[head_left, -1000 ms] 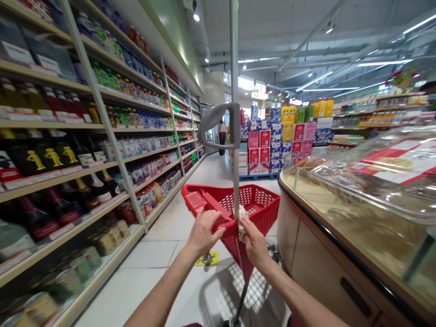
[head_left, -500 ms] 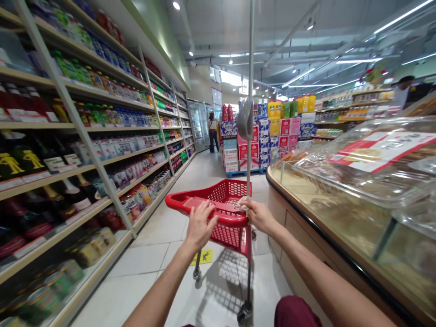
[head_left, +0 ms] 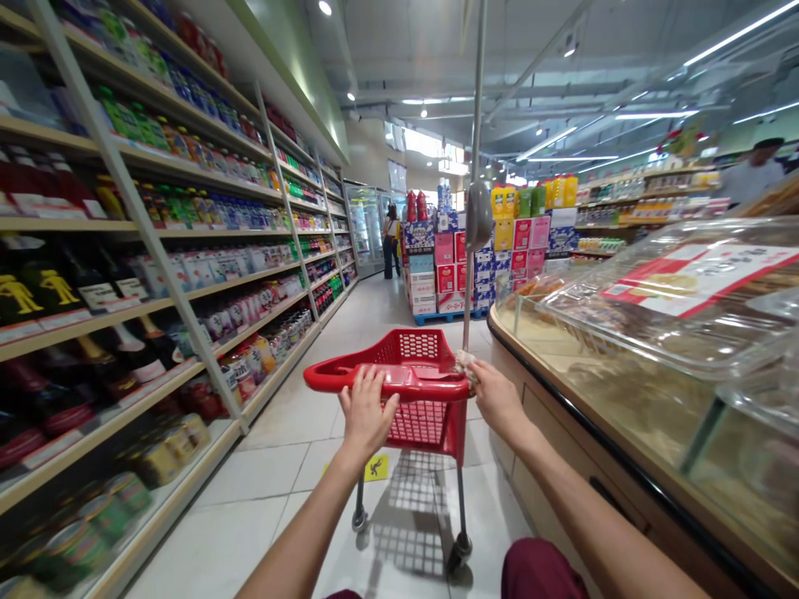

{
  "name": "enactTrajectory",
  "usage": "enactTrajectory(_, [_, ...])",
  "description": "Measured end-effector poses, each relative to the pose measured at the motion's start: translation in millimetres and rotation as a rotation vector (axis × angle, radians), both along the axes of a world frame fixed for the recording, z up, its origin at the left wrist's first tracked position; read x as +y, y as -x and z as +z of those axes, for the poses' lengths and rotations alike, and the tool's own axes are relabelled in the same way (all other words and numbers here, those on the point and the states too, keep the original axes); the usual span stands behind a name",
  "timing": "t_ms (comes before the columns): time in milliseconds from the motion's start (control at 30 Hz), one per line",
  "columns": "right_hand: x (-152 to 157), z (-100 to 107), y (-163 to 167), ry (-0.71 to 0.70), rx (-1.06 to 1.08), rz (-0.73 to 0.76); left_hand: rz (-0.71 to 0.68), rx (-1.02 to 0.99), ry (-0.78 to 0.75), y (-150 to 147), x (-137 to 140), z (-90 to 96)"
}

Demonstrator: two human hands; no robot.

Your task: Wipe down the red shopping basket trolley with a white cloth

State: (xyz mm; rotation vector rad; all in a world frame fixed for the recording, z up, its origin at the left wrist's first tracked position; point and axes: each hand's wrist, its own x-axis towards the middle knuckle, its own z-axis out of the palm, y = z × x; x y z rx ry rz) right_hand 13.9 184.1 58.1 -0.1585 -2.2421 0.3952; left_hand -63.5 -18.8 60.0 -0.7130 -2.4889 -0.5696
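A red plastic shopping cart (head_left: pixel 424 424) on thin metal legs with wheels is right in front of me. My left hand (head_left: pixel 367 412) lies over the cart's handle, its fingers curled across the top and the thumb on the near side. My right hand (head_left: pixel 499 399) pinches a crumpled whitish cloth (head_left: pixel 465 366) against the right end of the handle, beside the base of a tall grey pole (head_left: pixel 474 283). Part of the cloth is hidden by my fingers. No goods are visible in the cart's basket.
Drink shelves (head_left: pixel 230 208) line the left side. A curved counter (head_left: pixel 518 374) with clear food boxes (head_left: pixel 680 299) stands close on the right. Stacked cartons (head_left: pixel 446 274) are ahead. One person (head_left: pixel 391 241) stands down the aisle, another (head_left: pixel 752 170) behind the counter.
The cart has turned, its right side and pole shifting rightward. My right hand has moved right with the cloth, while my left hand stays on the handle.
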Motion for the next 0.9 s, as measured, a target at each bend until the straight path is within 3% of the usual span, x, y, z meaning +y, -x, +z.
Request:
enactTrajectory(67, [-8,-3,6,0.033,0.030,0.046,-0.014,-0.016,0.000,-3,2,0.2])
enactTrajectory(167, [-50,-3,23,0.006,0.057,0.234,-0.068,-0.045,-0.021,-2,-1,2.9])
enactTrajectory(267, [-81,5,34,0.070,0.040,0.329,-0.066,-0.060,-0.161,0,-3,12.2])
enactTrajectory(333, [-83,12,33,0.178,0.014,0.415,-0.072,-0.024,-0.247,-2,5,19.4])
enactTrajectory(400, [-73,17,27,0.277,0.012,0.469,-0.160,0.011,-0.183,-10,23,23.1])
enactTrajectory(467, [-59,17,19,0.307,0.036,0.423,-0.252,0.031,-0.023,-19,44,21.9])
enactTrajectory(533, [-45,12,13,0.226,0.045,0.325,-0.264,0.077,0.082,-23,54,17.0])
enactTrajectory(633, [-31,2,9,0.049,0.009,0.256,-0.289,0.188,0.145,-10,34,7.7])
enactTrajectory(700, [-26,-3,9,0.030,0.009,0.237,-0.287,0.232,0.149,8,2,3.2])
enactTrajectory(767, [-24,-6,10,0.075,0.050,0.206,-0.139,0.230,0.051,24,-24,0.5])
enactTrajectory(833, [-24,-7,12,0.120,0.094,0.170,-0.056,0.224,-0.033,28,-28,-1.6])
enactTrajectory(900, [-23,-9,13,0.136,0.116,0.161,-0.166,0.254,-0.006,19,-11,-3.3])
